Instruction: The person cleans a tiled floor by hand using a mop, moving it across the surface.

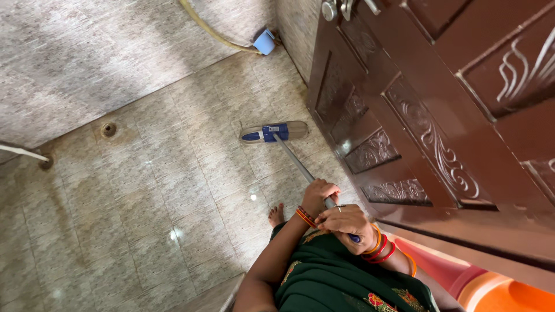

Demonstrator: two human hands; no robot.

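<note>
Beige mottled tiles (156, 196) cover the floor of a small wet room seen from the head camera, and the same stone pattern runs up the wall (87, 52) at the far side. Small glints of light lie on the tiles near the middle. A round drain (108, 129) sits in the floor close to the foot of that wall, with a second opening (45, 162) at the left edge beside a thin white pipe (22, 152). A yellowish hose (217, 33) curves down the wall to a pale blue fitting (265, 41) in the far corner. A dark brown carved door (439, 115) fills the right side, its metal latch (330, 9) at the top.

A flat mop (272, 132), with a blue and white head, lies on the floor just beside the door's lower edge. Its grey handle (295, 163) slants back to the person. The left hand (319, 195) is closed round the handle lower down; the right hand (345, 222) grips it just behind, near the top end. Both wrists carry red and orange bangles (378, 248). A bare foot (277, 215) stands on the tiles below the hands, and green cloth (335, 277) with floral trim covers the body.

No container shows clearly; an orange curved shape (509, 297) at the bottom right corner is cut off, so its contents cannot be told.
</note>
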